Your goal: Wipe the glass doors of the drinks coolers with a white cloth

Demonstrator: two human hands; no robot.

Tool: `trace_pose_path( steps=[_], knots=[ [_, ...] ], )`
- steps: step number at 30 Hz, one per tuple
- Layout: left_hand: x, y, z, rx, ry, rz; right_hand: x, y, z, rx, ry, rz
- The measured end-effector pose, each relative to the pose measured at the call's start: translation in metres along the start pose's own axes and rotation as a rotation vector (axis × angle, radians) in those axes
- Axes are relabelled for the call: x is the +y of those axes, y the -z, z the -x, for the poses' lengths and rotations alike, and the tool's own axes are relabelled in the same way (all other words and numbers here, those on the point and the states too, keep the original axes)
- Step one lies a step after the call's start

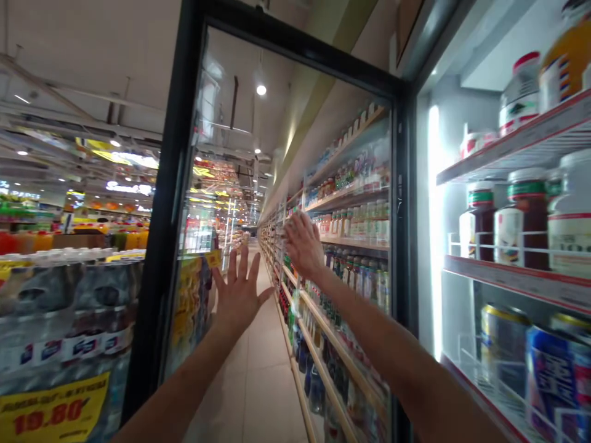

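Observation:
A glass cooler door [295, 141] with a black frame stands swung out in front of me. My left hand [240, 289] is open, fingers spread, palm flat against the glass low on the door. My right hand [302, 243] is open too, fingers stretched out, laid on the glass a little higher and to the right. Neither hand holds anything. Through the glass I see a long shop aisle with shelves of bottles.
The open cooler [508, 246] at right has white shelves with red-capped bottles [521, 215] and blue cans [549, 363]. Stacked packs of water bottles [69, 320] with a yellow price sign [50, 412] stand at left. A tiled aisle floor [263, 381] runs ahead.

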State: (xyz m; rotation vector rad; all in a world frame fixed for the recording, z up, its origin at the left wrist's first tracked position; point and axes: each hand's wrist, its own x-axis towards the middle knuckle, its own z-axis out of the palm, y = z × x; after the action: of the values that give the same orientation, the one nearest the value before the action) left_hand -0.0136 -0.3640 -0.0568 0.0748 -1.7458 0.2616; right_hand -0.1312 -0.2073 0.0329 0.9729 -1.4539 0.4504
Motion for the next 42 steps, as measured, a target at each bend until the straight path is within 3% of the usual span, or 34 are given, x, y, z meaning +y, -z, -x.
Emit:
trace_pose_path(
  steps=[2, 6, 8, 11, 14, 16, 18, 20, 22, 23, 25, 28, 30, 32, 33, 36, 37, 38, 41, 42],
  knots=[
    [-0.001, -0.003, -0.001, 0.063, -0.006, 0.034, -0.023, -0.009, 0.012, -0.037, 0.022, -0.095],
    [0.014, -0.014, -0.023, 0.202, -0.145, 0.168, -0.041, -0.018, 0.021, 0.019, -0.143, -0.339],
    [0.030, -0.023, -0.042, 0.222, -0.231, 0.234, -0.038, -0.019, 0.020, 0.073, -0.180, -0.496],
    [0.055, -0.035, -0.067, 0.178, -0.232, 0.202, -0.023, -0.014, 0.022, 0.212, -0.225, -0.652],
    [0.061, -0.035, -0.079, 0.110, -0.230, 0.122, 0.005, -0.006, 0.034, 0.309, -0.229, -0.417],
    [0.043, -0.024, -0.087, 0.099, -0.256, 0.099, 0.022, -0.002, 0.043, 0.266, -0.173, -0.140],
    [0.009, -0.007, -0.101, 0.117, -0.242, 0.090, 0.031, 0.001, 0.050, 0.214, -0.122, 0.051],
    [-0.029, 0.011, -0.118, 0.176, -0.123, 0.087, 0.032, 0.001, 0.052, 0.212, -0.108, 0.132],
    [-0.053, 0.022, -0.125, 0.236, 0.008, 0.081, 0.029, 0.001, 0.052, 0.231, -0.110, 0.159],
    [-0.055, 0.023, -0.119, 0.235, 0.017, 0.081, 0.028, 0.000, 0.052, 0.233, -0.108, 0.164],
    [-0.044, 0.015, -0.087, 0.168, -0.126, 0.089, 0.026, 0.000, 0.051, 0.236, -0.098, 0.165],
    [-0.010, -0.009, -0.011, -0.013, -0.717, 0.128, 0.029, -0.001, 0.052, 0.249, -0.082, 0.150],
    [-0.003, -0.018, 0.022, -0.073, -0.978, 0.164, 0.031, -0.001, 0.053, 0.247, -0.075, 0.138],
    [-0.014, -0.014, 0.024, -0.096, -0.922, 0.149, 0.032, -0.002, 0.054, 0.232, -0.084, 0.132],
    [-0.024, -0.009, 0.017, -0.050, -0.820, 0.129, 0.032, -0.001, 0.054, 0.222, -0.093, 0.132],
    [-0.054, 0.006, -0.001, 0.086, -0.336, -0.008, 0.031, 0.000, 0.054, 0.194, -0.116, 0.132],
    [-0.059, 0.010, 0.004, 0.090, -0.291, -0.029, 0.031, 0.000, 0.054, 0.185, -0.118, 0.132],
    [-0.061, 0.011, 0.016, 0.067, -0.350, -0.028, 0.031, 0.000, 0.054, 0.180, -0.116, 0.131],
    [-0.055, 0.010, 0.071, -0.110, -0.851, 0.094, 0.031, 0.000, 0.055, 0.173, -0.114, 0.134],
    [-0.052, 0.008, 0.083, -0.142, -0.950, 0.129, 0.031, 0.000, 0.055, 0.172, -0.113, 0.136]
  ],
)
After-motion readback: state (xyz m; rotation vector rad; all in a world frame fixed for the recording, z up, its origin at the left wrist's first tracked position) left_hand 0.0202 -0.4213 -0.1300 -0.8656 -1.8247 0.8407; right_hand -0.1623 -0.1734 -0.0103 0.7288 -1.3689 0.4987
